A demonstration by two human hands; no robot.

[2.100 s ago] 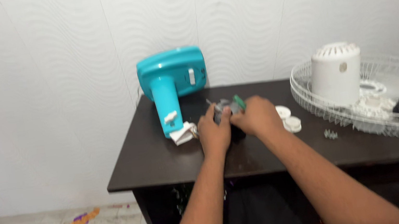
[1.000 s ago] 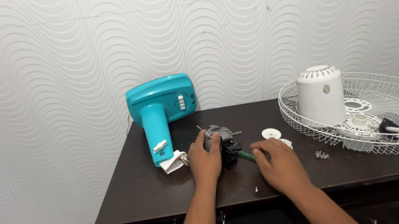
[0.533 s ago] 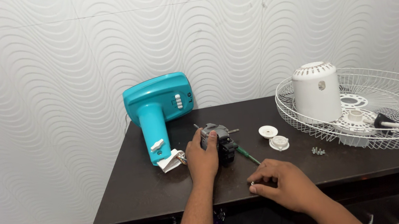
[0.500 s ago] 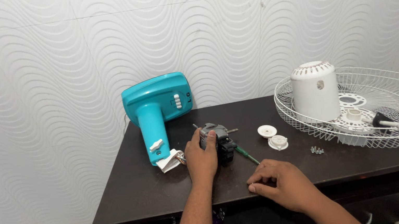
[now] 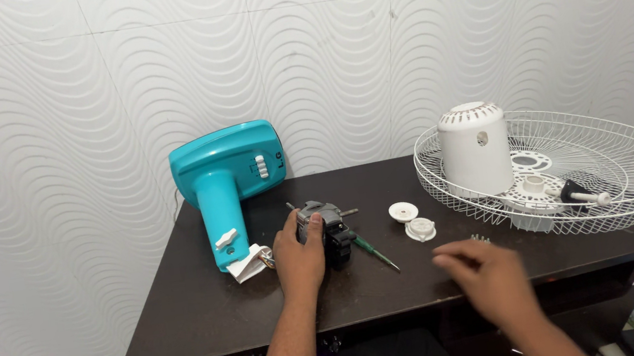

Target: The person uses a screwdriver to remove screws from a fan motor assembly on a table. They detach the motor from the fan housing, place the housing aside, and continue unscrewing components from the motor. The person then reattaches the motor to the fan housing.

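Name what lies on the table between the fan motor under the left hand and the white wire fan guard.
In the head view, two small round white caps lie between the fan motor and the wire guard, with a green-handled screwdriver beside the motor.

Two bare forearms come up from the bottom edge of the head view, with no sleeves showing on either. The left hand (image 5: 298, 258) wears no glove, ring, watch or band that can be seen. The right hand (image 5: 486, 274) is likewise uncovered, though blurred, so finer marks cannot be told.
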